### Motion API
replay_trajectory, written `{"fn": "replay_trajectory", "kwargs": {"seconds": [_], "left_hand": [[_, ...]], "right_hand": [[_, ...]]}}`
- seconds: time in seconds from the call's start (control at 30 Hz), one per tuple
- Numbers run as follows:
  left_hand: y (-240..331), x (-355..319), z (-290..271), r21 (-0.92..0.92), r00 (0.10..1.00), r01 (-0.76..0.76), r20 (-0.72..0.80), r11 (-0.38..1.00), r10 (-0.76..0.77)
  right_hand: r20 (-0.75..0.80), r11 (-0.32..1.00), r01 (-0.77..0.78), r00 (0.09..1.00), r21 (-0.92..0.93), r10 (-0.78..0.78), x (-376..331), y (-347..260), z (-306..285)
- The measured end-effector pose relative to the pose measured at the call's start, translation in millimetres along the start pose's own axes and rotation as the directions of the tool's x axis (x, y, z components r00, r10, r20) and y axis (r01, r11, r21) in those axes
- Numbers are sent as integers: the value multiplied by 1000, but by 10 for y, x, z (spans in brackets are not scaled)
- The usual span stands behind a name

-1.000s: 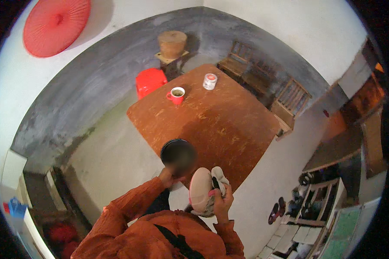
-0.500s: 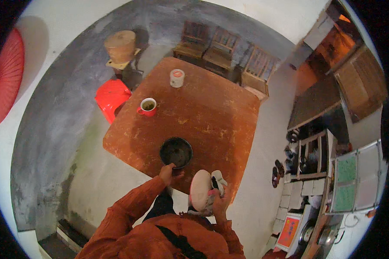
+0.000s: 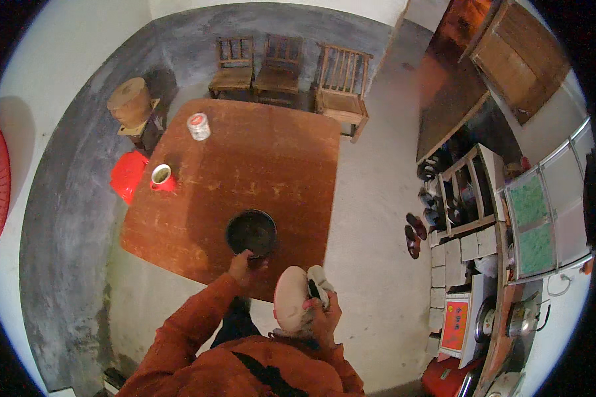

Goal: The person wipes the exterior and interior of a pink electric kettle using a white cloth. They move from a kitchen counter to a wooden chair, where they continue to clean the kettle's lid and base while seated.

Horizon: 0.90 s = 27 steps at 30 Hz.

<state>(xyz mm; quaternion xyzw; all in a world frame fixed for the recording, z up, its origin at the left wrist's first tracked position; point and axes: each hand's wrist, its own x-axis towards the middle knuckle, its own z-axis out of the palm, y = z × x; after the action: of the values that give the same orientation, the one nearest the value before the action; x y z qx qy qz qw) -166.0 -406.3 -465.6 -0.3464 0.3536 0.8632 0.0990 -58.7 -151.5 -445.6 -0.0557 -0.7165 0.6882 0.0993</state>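
A round dark bowl (image 3: pixel 251 233) rests near the front edge of the brown table (image 3: pixel 258 159). My left hand (image 3: pixel 244 266) grips its near rim, the thumb over the edge. Inside, the bowl looks dark and I cannot make out any contents. Lower right, by the table's near corner, my right hand (image 3: pixel 326 314) is closed around a pale sole-shaped thing (image 3: pixel 290 299) with a pinkish edge. Held against it is a white and black piece (image 3: pixel 319 280), perhaps part of a shoe. My right palm and some fingers are hidden behind these.
A red mug (image 3: pixel 162 177) and a lidded jar (image 3: pixel 198 126) stand at the table's left side. A red stool (image 3: pixel 128 176) is beyond it. Wooden chairs (image 3: pixel 341 92) line the back wall. Slippers (image 3: pixel 415 235) lie on the floor near a shoe rack (image 3: pixel 470 188) and a kettle (image 3: pixel 524 319).
My view has turned right, so the table and chairs sit farther left. My left hand stays on the bowl's rim, and my right hand still holds the pale sole-shaped thing.
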Motion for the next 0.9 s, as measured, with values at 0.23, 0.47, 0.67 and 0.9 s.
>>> {"fn": "replay_trajectory", "kwargs": {"seconds": [0.23,0.47,0.67,0.9], "left_hand": [[-588,195,705,19,988,-138,68,990,137],[-928,302,1677,-99,964,-263,-57,960,258],[-742,1114,1922,-283,961,-265,-2,922,276],[-387,1743,2691,-343,931,-364,-102,866,351]], "right_hand": [[10,992,51,999,112,-53,348,-34,-1416],[-52,999,2,999,50,0,891,32,-2471],[-114,986,71,992,152,-54,1618,178,-2536],[-47,997,47,998,58,-44,2925,-112,-2703]]}}
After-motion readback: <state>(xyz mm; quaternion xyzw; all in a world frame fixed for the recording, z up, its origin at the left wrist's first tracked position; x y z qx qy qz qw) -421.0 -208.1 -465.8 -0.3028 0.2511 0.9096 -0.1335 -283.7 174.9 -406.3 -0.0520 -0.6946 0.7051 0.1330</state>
